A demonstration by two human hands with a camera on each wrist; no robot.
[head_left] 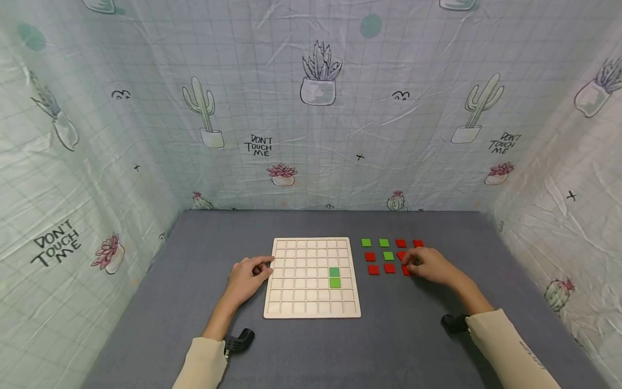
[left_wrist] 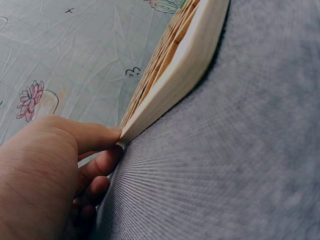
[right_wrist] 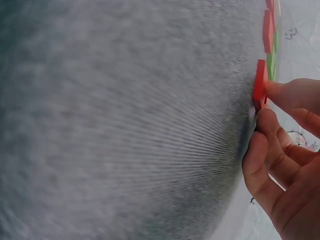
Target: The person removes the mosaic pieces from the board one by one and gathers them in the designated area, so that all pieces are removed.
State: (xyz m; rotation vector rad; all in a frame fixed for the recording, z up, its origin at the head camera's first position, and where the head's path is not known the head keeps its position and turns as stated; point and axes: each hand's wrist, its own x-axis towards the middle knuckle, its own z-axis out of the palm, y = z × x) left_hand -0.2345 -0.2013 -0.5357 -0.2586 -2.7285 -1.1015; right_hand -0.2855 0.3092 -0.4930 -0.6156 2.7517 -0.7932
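A pale wooden grid board [head_left: 301,302] lies on the dark grey table, with a green tile [head_left: 335,282] and a darker green tile [head_left: 334,272] in its right part. My left hand [head_left: 249,280] grips the board's left edge, thumb on top and fingers beside it. In the left wrist view, the thumb [left_wrist: 102,135] meets the board's rim [left_wrist: 165,102]. To the right of the board, my right hand [head_left: 430,265] pinches a skewed red tile [head_left: 400,255] among the loose tiles. Another red tile [right_wrist: 259,82] stands close by the thumb; the fingers partly hide the contact.
Several loose red and green tiles lie in rough rows right of the board, including a green tile [head_left: 366,242] and a red tile [head_left: 373,269]. Printed cloth [head_left: 340,135] hangs behind and beside the grey table [head_left: 311,351].
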